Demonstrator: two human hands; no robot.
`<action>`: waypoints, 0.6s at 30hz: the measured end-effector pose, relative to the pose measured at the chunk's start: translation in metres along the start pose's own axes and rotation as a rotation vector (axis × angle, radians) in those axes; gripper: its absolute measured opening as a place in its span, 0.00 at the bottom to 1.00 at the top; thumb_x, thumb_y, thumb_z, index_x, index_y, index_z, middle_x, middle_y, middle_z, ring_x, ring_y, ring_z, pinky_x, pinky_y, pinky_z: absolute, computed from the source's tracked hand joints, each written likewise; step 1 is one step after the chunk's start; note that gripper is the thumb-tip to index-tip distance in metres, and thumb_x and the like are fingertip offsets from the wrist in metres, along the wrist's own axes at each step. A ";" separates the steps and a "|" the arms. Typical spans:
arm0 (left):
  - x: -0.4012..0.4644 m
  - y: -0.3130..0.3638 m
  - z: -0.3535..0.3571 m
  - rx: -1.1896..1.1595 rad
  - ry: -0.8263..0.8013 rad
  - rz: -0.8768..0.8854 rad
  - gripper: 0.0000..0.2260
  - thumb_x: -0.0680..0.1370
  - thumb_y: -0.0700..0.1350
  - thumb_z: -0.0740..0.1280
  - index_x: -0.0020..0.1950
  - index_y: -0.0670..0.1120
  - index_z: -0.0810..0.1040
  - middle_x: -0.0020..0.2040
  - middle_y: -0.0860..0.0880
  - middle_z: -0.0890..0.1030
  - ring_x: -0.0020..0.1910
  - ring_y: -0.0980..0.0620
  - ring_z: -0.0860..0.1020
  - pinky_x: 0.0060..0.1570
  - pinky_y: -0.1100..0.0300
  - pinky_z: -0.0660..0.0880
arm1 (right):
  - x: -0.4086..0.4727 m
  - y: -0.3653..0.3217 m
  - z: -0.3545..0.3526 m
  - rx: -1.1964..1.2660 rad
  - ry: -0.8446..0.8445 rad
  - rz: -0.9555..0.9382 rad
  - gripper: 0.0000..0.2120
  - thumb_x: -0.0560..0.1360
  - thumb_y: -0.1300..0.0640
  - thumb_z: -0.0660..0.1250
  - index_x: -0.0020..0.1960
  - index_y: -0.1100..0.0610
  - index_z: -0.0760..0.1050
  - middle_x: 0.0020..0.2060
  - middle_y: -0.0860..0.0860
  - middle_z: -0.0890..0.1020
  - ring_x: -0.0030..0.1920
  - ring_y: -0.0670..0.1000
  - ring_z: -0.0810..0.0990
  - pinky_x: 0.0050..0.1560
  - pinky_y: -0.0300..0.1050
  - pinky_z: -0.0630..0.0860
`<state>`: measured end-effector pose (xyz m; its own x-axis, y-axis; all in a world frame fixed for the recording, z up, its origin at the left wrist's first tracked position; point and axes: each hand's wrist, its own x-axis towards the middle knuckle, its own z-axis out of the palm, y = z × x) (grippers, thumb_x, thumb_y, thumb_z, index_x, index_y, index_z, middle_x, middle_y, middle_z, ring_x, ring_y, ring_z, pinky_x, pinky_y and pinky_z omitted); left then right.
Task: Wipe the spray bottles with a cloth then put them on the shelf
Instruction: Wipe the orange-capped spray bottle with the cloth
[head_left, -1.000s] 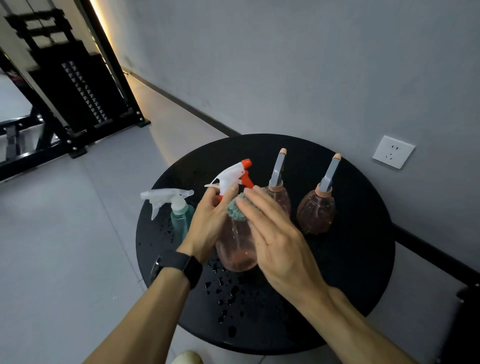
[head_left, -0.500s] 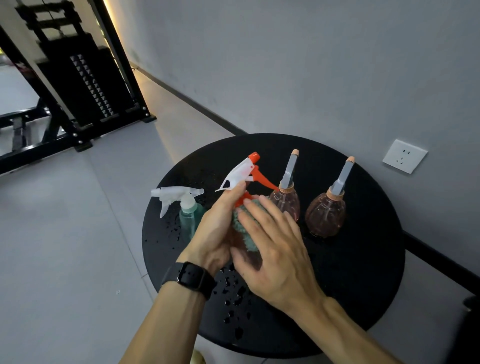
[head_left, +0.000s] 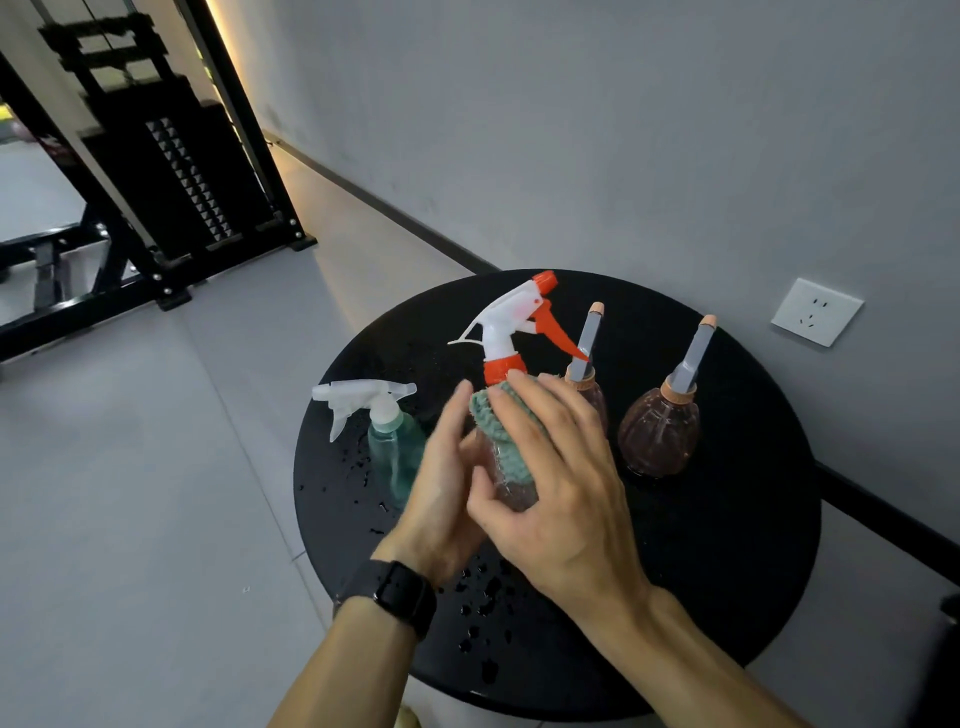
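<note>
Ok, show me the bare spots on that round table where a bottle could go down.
Free: the round table on its right side, nearer than the right pump bottle; also the far-left rim behind the green spray bottle. Crowded: the middle row of bottles. Water drops dot the near edge.

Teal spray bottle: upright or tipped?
Upright: the teal spray bottle stands on the black table, white trigger head on top.
</note>
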<state>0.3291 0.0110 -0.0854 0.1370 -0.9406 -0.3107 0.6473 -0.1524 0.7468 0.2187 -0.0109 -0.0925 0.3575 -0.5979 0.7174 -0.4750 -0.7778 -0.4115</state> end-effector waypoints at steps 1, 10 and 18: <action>-0.001 -0.004 0.003 -0.008 -0.025 0.017 0.25 0.84 0.59 0.55 0.48 0.46 0.87 0.47 0.45 0.86 0.46 0.50 0.85 0.48 0.57 0.81 | 0.001 -0.002 0.000 -0.004 0.000 0.001 0.29 0.69 0.56 0.71 0.69 0.58 0.74 0.68 0.52 0.75 0.70 0.54 0.70 0.67 0.53 0.71; 0.002 -0.008 0.013 0.023 0.005 0.086 0.22 0.82 0.61 0.57 0.50 0.50 0.87 0.52 0.46 0.86 0.53 0.50 0.85 0.52 0.55 0.79 | 0.008 0.003 -0.002 0.094 -0.065 0.027 0.20 0.82 0.52 0.57 0.71 0.58 0.71 0.71 0.52 0.72 0.74 0.51 0.64 0.71 0.53 0.67; 0.010 -0.001 0.019 -0.009 -0.034 0.061 0.25 0.81 0.63 0.59 0.46 0.47 0.87 0.44 0.48 0.86 0.45 0.51 0.85 0.49 0.58 0.79 | -0.001 0.008 -0.003 0.117 -0.046 -0.009 0.19 0.83 0.55 0.56 0.71 0.60 0.70 0.71 0.54 0.70 0.75 0.53 0.62 0.74 0.51 0.64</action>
<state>0.3160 -0.0039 -0.0780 0.1513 -0.9579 -0.2442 0.6453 -0.0914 0.7584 0.2122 -0.0161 -0.0954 0.3991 -0.5974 0.6956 -0.3755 -0.7986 -0.4704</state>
